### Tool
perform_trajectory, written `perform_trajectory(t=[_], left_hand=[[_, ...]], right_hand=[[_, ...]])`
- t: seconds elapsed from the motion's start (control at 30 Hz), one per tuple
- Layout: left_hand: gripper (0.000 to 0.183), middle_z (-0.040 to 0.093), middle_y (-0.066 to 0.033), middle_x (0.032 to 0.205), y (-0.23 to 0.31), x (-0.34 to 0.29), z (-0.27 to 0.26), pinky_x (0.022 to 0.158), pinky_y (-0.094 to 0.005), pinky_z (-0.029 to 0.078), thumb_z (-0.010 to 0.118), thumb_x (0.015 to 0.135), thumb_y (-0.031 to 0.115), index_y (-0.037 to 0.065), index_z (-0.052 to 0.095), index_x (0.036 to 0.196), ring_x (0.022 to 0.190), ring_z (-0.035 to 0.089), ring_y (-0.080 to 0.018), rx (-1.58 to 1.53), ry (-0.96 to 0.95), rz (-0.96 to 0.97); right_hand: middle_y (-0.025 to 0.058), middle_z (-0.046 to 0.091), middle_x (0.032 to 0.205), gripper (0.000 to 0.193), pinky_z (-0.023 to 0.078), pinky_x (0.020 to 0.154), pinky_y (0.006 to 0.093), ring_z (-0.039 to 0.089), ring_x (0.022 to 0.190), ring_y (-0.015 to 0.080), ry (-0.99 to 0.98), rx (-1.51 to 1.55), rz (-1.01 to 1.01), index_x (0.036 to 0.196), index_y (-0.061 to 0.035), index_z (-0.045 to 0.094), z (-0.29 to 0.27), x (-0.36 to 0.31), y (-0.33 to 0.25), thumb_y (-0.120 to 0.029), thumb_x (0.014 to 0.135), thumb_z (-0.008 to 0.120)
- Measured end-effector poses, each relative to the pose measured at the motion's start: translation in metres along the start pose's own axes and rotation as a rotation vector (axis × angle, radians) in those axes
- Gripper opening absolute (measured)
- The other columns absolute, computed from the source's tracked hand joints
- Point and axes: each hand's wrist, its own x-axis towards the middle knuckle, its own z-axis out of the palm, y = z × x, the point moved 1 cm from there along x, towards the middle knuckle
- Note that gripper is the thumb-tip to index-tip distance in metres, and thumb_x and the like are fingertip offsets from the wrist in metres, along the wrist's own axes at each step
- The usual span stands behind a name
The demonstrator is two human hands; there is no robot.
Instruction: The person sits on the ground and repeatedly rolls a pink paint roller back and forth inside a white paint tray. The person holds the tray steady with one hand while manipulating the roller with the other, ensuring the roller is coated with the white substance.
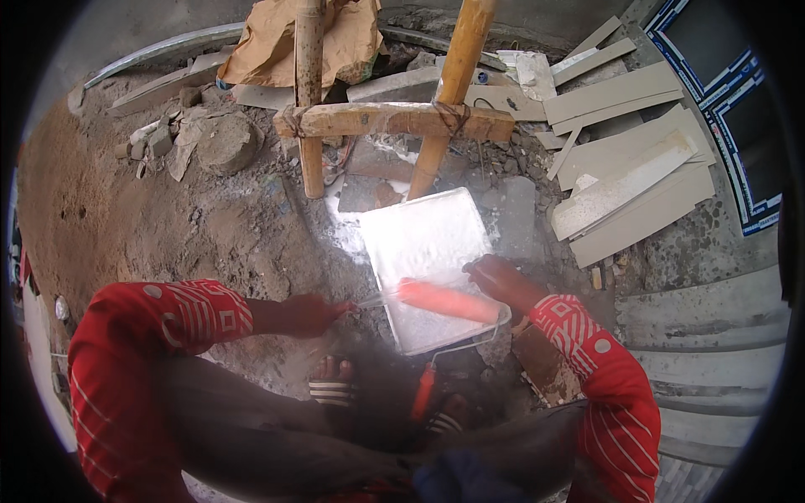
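A paint roller [449, 302] with a pinkish-orange sleeve lies across the near part of a white paint tray [423, 230]. Its wire frame bends back toward me to a red-orange handle [423, 392] between my sandalled feet. My left hand [312, 315], left of the tray, is closed on a thin whitish, see-through strip [369, 302] that reaches the roller's left end. Over the tray's right edge, my right hand [501, 279] has its fingers pinched together just above the sleeve. Blur hides what they grip, perhaps more see-through film.
A wooden frame [394, 121] of poles and a crosspiece stands behind the tray. White powder or paint [340, 222] is spilled beside it. Cut boards [633, 172] are piled at right, near curved steps [713, 344]. Rubble [222, 142] and brown paper [260, 50] lie at far left.
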Motion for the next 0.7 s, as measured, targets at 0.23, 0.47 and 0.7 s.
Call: perform_trajectory(t=[0.23,0.47,0.7], left_hand=[[0.042,0.065,-0.0181,0.078,-0.02,0.0,0.049,0.064,-0.0493,0.053,0.028,0.105,0.033,0.021,0.036,0.144,0.071,0.067,-0.0362,-0.253,0.05,0.115],[0.04,0.062,-0.0255,0.072,-0.002,0.002,0.03,0.066,-0.0578,0.048,0.032,0.104,0.033,0.019,0.034,0.141,0.068,0.062,-0.0466,-0.186,0.111,0.097],[0.041,0.063,-0.0279,0.081,-0.024,0.001,0.038,0.071,-0.0588,0.047,0.031,0.104,0.034,0.019,0.032,0.142,0.071,0.062,-0.0484,-0.201,0.052,0.038]], right_hand=[[0.0205,0.058,0.119,0.078,0.045,0.093,0.0472,0.056,0.111,0.0345,-0.333,-0.163,0.023,0.128,0.0006,0.049,0.046,-0.047,0.005,-0.05,0.075,0.075],[0.0253,0.054,0.125,0.083,0.044,0.092,0.0496,0.053,0.111,0.0413,0.048,-0.311,-0.179,0.135,0.0113,0.038,0.12,-0.008,-0.011,-0.05,0.086,0.063],[0.0211,0.044,0.145,0.043,0.037,0.109,0.0458,0.046,0.13,0.0387,-0.028,0.21,-0.05,0.138,-0.016,0.052,0.147,0.039,-0.03,-0.018,0.095,0.052]])
